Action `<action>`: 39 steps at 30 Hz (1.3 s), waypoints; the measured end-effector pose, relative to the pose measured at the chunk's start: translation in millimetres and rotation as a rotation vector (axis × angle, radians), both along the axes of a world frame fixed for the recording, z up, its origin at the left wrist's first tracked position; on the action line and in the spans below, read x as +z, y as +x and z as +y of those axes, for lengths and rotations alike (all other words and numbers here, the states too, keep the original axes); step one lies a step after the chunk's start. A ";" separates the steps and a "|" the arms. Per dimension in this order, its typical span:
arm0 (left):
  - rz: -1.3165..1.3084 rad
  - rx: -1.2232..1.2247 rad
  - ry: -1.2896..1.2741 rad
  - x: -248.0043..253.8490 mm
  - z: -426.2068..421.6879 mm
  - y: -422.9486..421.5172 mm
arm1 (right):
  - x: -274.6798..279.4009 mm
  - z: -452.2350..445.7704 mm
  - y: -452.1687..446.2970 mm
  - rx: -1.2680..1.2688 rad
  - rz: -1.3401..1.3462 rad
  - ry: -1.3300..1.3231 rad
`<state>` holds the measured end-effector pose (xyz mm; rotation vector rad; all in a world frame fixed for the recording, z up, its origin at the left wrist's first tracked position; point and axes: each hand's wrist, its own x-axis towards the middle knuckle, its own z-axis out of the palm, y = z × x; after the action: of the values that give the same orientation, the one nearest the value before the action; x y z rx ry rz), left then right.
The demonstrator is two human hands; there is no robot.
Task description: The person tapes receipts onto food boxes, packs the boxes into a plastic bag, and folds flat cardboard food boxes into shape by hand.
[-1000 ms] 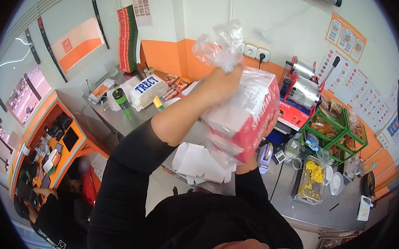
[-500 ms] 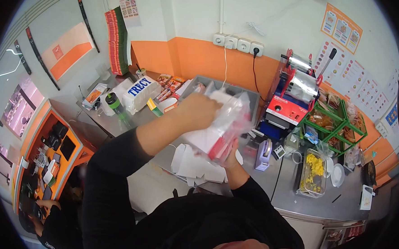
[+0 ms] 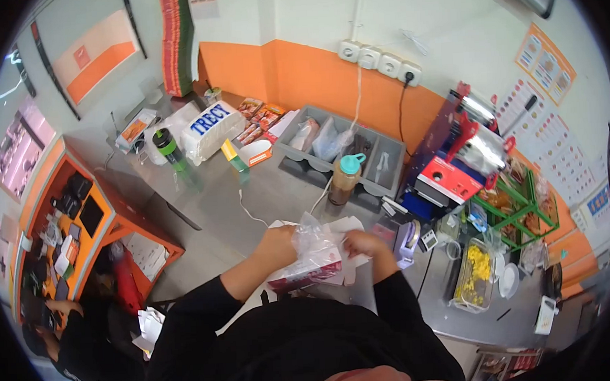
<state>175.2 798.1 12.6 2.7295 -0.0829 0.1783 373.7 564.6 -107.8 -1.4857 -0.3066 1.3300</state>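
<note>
Close to my body, a clear plastic bag [image 3: 314,240] lies over a red and white box [image 3: 306,274]. My left hand [image 3: 279,248] is closed on the bag at the box's left side. To the right, my right hand [image 3: 364,244] has its fingers curled against the bag's far side and a white cardboard piece [image 3: 347,225]; what they grip is too small to make out. The cardboard is partly hidden behind the bag and hands.
Beyond my hands are a teal-lidded bottle [image 3: 344,180], a grey divided tray [image 3: 392,151] and a TRECY package [image 3: 211,132]. A red sealing machine [image 3: 449,181], tape dispenser [image 3: 407,244] and yellow food container [image 3: 472,277] are at right. A co-worker [image 3: 85,347] is at lower left.
The bagged box has come down from in front of the wall to close by my body, both hands moving down with it. The grey tray and teal-lidded bottle now show fully.
</note>
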 end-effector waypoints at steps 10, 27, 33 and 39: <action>-0.251 -0.057 -0.186 -112.0 -51.4 35.7 | -37.3 20.7 238.7 0.300 -1.779 -0.653; -0.011 -0.005 -0.026 -112.8 -44.4 52.6 | -61.9 74.2 318.7 0.578 -0.940 -1.219; -0.022 0.014 -0.081 -125.0 -42.7 54.0 | -121.9 47.8 389.4 0.744 -0.387 -1.497; -0.127 -0.030 0.010 -124.0 -40.3 50.1 | -88.4 12.3 346.3 0.278 -1.340 -0.979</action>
<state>225.2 757.8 -111.5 2.7226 -0.1607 0.3438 719.9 576.9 -196.2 -3.1430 -0.7739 0.4033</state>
